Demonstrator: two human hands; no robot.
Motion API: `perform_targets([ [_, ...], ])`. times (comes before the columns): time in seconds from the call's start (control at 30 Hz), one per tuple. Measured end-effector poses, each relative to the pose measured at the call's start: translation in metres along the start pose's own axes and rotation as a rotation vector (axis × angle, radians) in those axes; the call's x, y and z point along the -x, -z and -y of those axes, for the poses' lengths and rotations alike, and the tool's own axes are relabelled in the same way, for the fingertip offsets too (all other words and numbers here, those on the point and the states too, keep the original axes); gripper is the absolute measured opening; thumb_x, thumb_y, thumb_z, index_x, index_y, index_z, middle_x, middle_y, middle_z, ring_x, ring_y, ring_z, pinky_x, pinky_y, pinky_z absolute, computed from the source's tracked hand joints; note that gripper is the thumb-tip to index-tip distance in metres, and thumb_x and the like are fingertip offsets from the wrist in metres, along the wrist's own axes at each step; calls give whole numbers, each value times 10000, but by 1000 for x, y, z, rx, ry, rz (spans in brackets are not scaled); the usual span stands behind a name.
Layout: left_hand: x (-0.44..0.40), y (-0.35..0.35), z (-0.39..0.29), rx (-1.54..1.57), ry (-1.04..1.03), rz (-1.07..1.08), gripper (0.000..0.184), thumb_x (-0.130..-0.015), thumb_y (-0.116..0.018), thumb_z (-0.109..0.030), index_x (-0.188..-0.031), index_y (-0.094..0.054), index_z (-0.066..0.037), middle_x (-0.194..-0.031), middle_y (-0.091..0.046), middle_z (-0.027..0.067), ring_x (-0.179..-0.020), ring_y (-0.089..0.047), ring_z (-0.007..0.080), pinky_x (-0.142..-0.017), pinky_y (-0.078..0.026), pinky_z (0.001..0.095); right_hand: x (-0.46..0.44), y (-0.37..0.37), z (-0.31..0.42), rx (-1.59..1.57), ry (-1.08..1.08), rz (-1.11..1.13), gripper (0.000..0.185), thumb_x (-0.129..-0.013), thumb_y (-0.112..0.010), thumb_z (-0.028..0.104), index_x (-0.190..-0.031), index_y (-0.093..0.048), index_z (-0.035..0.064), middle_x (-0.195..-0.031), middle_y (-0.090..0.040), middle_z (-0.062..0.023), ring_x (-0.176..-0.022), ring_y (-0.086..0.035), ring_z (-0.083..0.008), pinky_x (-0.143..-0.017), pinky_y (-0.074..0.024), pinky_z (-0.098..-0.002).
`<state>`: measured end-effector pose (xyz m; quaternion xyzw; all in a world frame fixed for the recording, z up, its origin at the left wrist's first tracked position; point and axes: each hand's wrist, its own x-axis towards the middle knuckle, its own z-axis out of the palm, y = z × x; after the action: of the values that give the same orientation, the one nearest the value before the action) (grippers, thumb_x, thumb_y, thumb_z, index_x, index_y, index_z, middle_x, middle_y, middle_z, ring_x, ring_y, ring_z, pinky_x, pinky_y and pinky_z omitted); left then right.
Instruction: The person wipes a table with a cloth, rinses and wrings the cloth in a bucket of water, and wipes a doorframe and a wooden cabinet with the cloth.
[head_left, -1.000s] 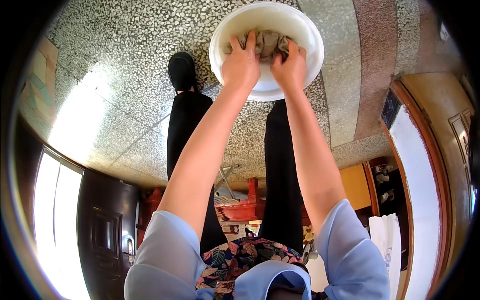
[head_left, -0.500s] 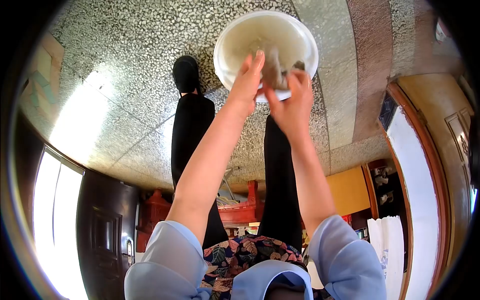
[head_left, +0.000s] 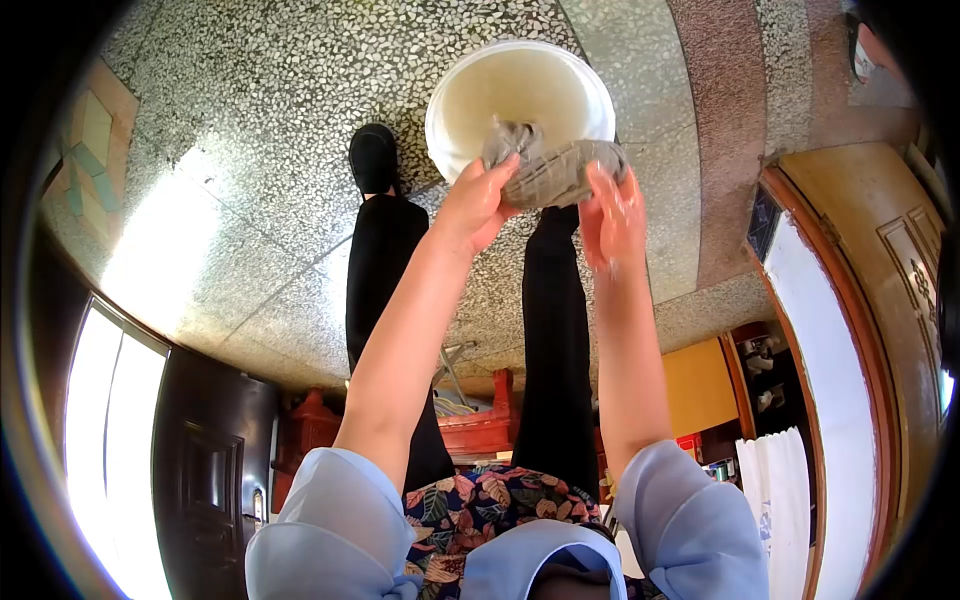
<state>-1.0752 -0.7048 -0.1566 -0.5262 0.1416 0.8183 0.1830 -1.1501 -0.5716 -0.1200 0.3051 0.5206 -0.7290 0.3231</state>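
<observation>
Left grip (head_left: pixel 482 203), right grip (head_left: pixel 612 215) clasp cloth (head_left: pixel 556 176); basin (head_left: pixel 500 90) on speckled floor (head_left: pixel 280 110), dark door (head_left: pixel 208 450) leftward.

This place is looking like a home: speckled terrazzo floor (head_left: pixel 260 60) is spreading underfoot, a dark panelled door (head_left: pixel 205 450) is standing beside a bright opening (head_left: pixel 110 430), and a brown wooden door (head_left: pixel 905 255) with decorative moulding is showing on the far side. Red wooden furniture (head_left: pixel 475 435) is sitting behind the person, small items are filling dark shelves (head_left: pixel 755 390), a white cloth (head_left: pixel 775 490) is hanging near them, and a white bucket (head_left: pixel 450 162) is adding a household note.
</observation>
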Motion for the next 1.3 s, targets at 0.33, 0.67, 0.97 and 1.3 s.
perform_targets([
  [0.33, 32, -3, -5, 205, 88, 118, 453, -973, -547, -337, -1336, -445, -85, -1282, -539, 92, -1105, -569, 230, -857, -523, 422, -29, 33, -57, 47, -174, -105, 378, -941, -626, 263, -1231, -546, 33, -1072, -624, -69, -977, -609, -152, -742, -528, -293],
  [0.67, 21, -2, -8, 397, 36, 105, 461, -970, -558, -310, -1348, -432, -77, -1299, -527, 103, -1148, -544, 243, -856, -528, 417, 2, 35, -39, -84, -281, -18, 693, -953, -581, 357, -1458, -238, 28, -1278, -491, -177, -1191, -530, -324, -927, -525, -453],
  [0.97, 34, -10, 10, 126, 161, 166, 439, -954, -595, -309, -1303, -454, -83, -1187, -572, 39, -1025, -587, 157, -787, -554, 353, -59, 2, -46, -53, -354, 85, 433, -849, -698, 280, -1181, -534, 55, -977, -615, -85, -883, -623, -183, -675, -503, -282],
  [1.3, -4, -18, 13, -1405, -344, -53, 345, -828, -661, -111, -1050, -476, 78, -1001, -605, 217, -886, -622, 355, -748, -514, 405, -88, -7, -38, 639, -256, 9, 300, -823, -653, 244, -1008, -648, 7, -843, -631, -72, -715, -572, -136, -614, -469, -307],
])
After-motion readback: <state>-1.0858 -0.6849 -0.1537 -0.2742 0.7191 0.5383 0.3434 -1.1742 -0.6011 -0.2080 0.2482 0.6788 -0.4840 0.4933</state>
